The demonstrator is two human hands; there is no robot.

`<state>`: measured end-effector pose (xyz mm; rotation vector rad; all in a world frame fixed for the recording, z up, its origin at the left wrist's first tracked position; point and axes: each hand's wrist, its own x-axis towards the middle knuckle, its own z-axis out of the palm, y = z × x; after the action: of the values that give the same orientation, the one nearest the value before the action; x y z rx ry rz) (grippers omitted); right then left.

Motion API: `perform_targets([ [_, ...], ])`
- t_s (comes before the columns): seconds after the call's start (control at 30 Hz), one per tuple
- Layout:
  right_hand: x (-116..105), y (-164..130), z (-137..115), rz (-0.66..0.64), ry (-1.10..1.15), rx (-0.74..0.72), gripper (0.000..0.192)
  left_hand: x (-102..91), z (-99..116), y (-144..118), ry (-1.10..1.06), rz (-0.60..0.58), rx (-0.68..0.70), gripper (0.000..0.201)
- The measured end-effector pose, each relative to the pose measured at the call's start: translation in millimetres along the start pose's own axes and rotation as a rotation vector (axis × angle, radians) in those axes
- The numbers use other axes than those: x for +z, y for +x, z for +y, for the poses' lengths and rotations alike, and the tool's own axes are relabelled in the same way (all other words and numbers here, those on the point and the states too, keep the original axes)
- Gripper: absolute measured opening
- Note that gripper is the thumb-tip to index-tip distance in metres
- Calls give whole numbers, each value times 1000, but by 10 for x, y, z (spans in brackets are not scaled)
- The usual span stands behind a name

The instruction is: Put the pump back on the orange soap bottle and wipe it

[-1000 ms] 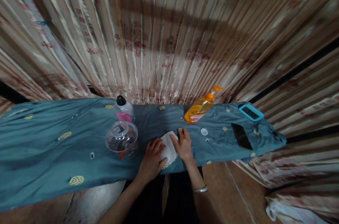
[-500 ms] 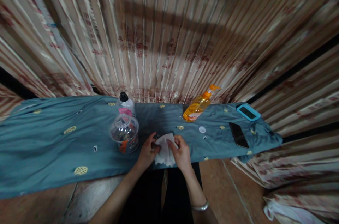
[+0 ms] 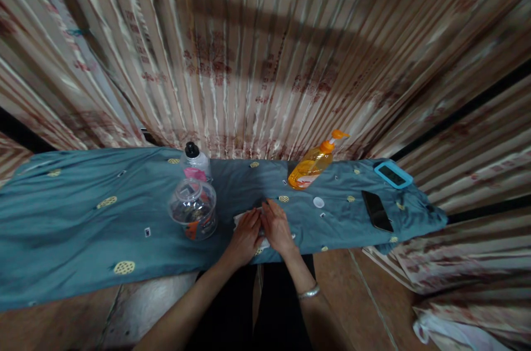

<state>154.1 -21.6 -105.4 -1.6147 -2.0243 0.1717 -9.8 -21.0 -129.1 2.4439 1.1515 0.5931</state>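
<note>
Both hands are lying palm-down side by side, the left hand (image 3: 245, 230) and right hand (image 3: 277, 225) pressing a white cloth (image 3: 243, 219) flat on the tabletop (image 3: 83, 218), fingers stretched out, gripping nothing. A clear jar (image 3: 193, 210) is standing at nine o'clock from the cloth, an orange pump bottle (image 3: 313, 162) at one o'clock.

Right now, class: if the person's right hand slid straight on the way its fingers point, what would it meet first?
The right hand points toward the curtain. Likely first is only bare blue cloth; the orange soap bottle lies off to the right, though depth is unclear.
</note>
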Motion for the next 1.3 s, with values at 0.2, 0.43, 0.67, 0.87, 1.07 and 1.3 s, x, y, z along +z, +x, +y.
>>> perform_targets([
  [0.2, -83, 34, 75, -238, -166, 17, 52, -85, -79, -152, 68, -90, 66, 67],
  [0.43, -41, 3, 173, -137, -230, -42, 55, -205, -97, -324, 88, -87, 80, 66],
  [0.67, -79, -145, 432, 75, -317, -97, 61, -229, -66, -389, 63, -94, 68, 75],
  [0.87, -77, -191, 556, 177, -376, -175, 56, -278, 0, -686, 72, -55, 6, 71],
  [1.07, -34, -228, 550, 207, -294, -163, 57, -287, 115, -743, 110, -16, -64, 62],
  [1.3, -3, -259, 612, 255, -241, -151, 59, -263, 149, -719, 90, 70, -105, 53],
])
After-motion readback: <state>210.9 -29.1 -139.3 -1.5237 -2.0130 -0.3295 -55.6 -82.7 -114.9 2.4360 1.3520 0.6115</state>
